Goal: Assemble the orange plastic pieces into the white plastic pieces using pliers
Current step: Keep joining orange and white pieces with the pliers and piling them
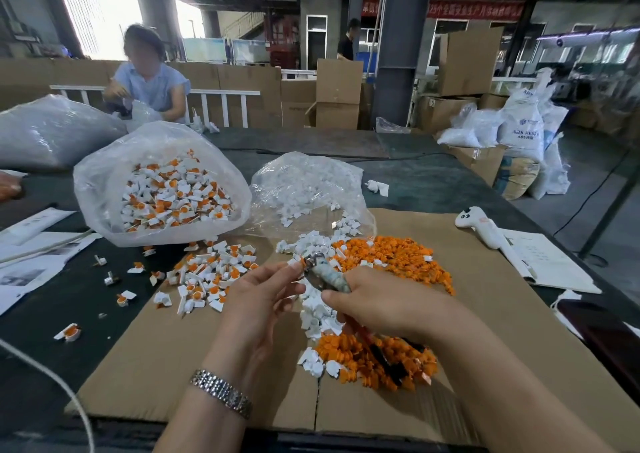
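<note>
R hand (377, 302) grip clenched round the pliers (325, 277), handles running back under the palm, nose closed on a white piece (300, 262) w/ orange insert. L hand (263, 291) pinches that same piece at thumb and fingertips. Both over the cardboard sheet (485, 331) on the counter, loose orange pieces (398, 255) & white pieces (320, 315) heaped just beside.

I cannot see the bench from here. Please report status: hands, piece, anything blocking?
Right hand grips pliers. Left hand pinches white piece with orange insert at the plier tip. Loose orange pieces heaped behind; nothing blocking.
</note>
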Action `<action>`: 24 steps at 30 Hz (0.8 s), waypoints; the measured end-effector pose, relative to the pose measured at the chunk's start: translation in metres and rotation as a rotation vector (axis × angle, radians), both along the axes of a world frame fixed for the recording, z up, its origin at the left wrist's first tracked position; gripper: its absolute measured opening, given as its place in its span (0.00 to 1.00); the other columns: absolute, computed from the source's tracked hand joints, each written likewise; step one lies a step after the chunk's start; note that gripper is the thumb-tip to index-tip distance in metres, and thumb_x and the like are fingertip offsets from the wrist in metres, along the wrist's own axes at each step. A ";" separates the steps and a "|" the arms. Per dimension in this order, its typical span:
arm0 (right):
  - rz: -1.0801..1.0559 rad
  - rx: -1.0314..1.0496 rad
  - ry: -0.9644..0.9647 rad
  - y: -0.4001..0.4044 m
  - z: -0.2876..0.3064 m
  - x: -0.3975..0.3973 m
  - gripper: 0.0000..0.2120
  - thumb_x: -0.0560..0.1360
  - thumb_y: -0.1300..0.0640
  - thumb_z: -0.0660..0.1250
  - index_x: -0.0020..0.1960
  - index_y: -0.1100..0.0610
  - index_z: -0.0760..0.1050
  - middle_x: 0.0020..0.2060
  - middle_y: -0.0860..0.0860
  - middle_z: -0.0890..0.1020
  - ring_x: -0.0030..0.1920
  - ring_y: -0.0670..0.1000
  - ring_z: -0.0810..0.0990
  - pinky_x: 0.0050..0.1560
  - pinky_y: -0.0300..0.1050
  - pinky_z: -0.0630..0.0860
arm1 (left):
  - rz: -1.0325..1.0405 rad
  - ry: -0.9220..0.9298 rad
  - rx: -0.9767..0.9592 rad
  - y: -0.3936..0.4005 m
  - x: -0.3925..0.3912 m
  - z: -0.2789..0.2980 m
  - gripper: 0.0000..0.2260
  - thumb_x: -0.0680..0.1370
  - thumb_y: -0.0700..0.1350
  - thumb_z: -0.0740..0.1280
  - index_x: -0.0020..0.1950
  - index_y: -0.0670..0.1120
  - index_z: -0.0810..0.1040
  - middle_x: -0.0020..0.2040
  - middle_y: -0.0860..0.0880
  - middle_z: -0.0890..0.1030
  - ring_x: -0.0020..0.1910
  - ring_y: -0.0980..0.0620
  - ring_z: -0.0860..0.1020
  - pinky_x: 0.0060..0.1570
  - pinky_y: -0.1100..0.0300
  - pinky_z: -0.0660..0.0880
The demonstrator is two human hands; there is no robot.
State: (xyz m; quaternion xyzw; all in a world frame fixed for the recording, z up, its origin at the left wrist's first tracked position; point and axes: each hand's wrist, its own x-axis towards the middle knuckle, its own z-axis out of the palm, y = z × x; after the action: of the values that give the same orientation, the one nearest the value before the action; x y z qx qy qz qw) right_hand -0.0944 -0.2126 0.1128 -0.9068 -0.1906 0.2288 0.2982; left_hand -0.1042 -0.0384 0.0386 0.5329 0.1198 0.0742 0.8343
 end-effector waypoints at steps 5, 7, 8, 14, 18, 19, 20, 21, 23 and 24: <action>-0.037 0.024 -0.083 0.009 -0.016 -0.003 0.21 0.83 0.40 0.57 0.42 0.55 0.72 0.35 0.55 0.76 0.34 0.52 0.74 0.37 0.47 0.71 | 0.005 0.008 0.076 0.006 0.000 -0.005 0.12 0.69 0.43 0.78 0.48 0.39 0.85 0.40 0.42 0.86 0.37 0.52 0.84 0.30 0.65 0.75; -0.079 -0.009 -0.169 0.012 -0.023 -0.004 0.22 0.82 0.37 0.57 0.41 0.54 0.72 0.34 0.53 0.76 0.31 0.51 0.73 0.34 0.46 0.70 | 0.001 0.005 0.099 0.008 0.000 -0.005 0.11 0.69 0.43 0.78 0.47 0.39 0.85 0.40 0.41 0.86 0.37 0.52 0.84 0.31 0.65 0.76; -0.095 -0.028 -0.220 0.013 -0.027 -0.004 0.23 0.81 0.36 0.57 0.40 0.54 0.71 0.32 0.51 0.75 0.29 0.50 0.71 0.31 0.45 0.68 | 0.000 0.005 0.110 0.008 0.000 -0.006 0.12 0.68 0.44 0.78 0.47 0.39 0.85 0.40 0.41 0.86 0.36 0.53 0.84 0.31 0.65 0.76; -0.160 -0.031 -0.324 0.019 -0.052 -0.004 0.24 0.80 0.33 0.56 0.37 0.51 0.68 0.30 0.48 0.71 0.25 0.45 0.65 0.25 0.38 0.61 | -0.031 0.037 0.159 0.009 0.000 -0.016 0.11 0.68 0.48 0.78 0.43 0.41 0.88 0.43 0.39 0.87 0.38 0.52 0.82 0.35 0.64 0.78; -0.151 0.013 -0.298 0.015 -0.048 -0.005 0.24 0.80 0.34 0.56 0.39 0.52 0.72 0.32 0.49 0.76 0.27 0.46 0.71 0.29 0.40 0.69 | -0.037 0.020 0.173 0.011 0.002 -0.013 0.13 0.68 0.49 0.78 0.46 0.42 0.88 0.44 0.39 0.87 0.35 0.53 0.82 0.34 0.65 0.78; -0.142 0.023 -0.263 0.013 -0.044 -0.004 0.25 0.80 0.34 0.56 0.41 0.54 0.74 0.33 0.51 0.78 0.29 0.48 0.74 0.33 0.44 0.75 | -0.030 0.015 0.168 0.012 0.003 -0.011 0.14 0.67 0.49 0.79 0.48 0.41 0.87 0.44 0.39 0.87 0.36 0.53 0.83 0.34 0.66 0.78; -0.128 0.025 -0.218 0.010 -0.040 -0.003 0.26 0.80 0.33 0.56 0.42 0.55 0.75 0.35 0.53 0.81 0.32 0.51 0.78 0.39 0.49 0.79 | -0.024 0.012 0.160 0.012 0.003 -0.009 0.15 0.67 0.48 0.79 0.49 0.41 0.87 0.44 0.39 0.87 0.37 0.51 0.84 0.33 0.66 0.78; -0.119 0.022 -0.173 0.007 -0.035 -0.001 0.28 0.79 0.33 0.55 0.42 0.56 0.75 0.37 0.56 0.83 0.34 0.53 0.80 0.45 0.53 0.81 | -0.020 0.006 0.144 0.013 0.003 -0.008 0.16 0.67 0.48 0.79 0.49 0.40 0.87 0.44 0.39 0.87 0.38 0.50 0.84 0.33 0.65 0.78; -0.141 0.000 -0.129 -0.002 -0.027 0.004 0.28 0.78 0.31 0.55 0.41 0.55 0.75 0.36 0.55 0.82 0.35 0.52 0.79 0.45 0.54 0.80 | -0.007 0.017 0.123 0.013 0.001 -0.007 0.15 0.66 0.47 0.78 0.49 0.40 0.87 0.43 0.39 0.87 0.39 0.49 0.85 0.32 0.64 0.79; -0.164 -0.038 -0.137 -0.007 -0.026 0.009 0.27 0.78 0.30 0.55 0.42 0.54 0.74 0.36 0.53 0.80 0.35 0.51 0.77 0.41 0.51 0.78 | 0.006 0.036 0.121 0.013 -0.001 -0.007 0.13 0.66 0.46 0.78 0.47 0.40 0.87 0.43 0.39 0.87 0.38 0.49 0.85 0.31 0.62 0.80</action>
State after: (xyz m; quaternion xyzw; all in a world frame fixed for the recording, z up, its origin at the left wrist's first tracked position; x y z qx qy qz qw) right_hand -0.0858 -0.2193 0.0867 -0.9385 -0.1312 0.1448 0.2849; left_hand -0.1049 -0.0250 0.0320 0.5834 0.1318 0.0741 0.7980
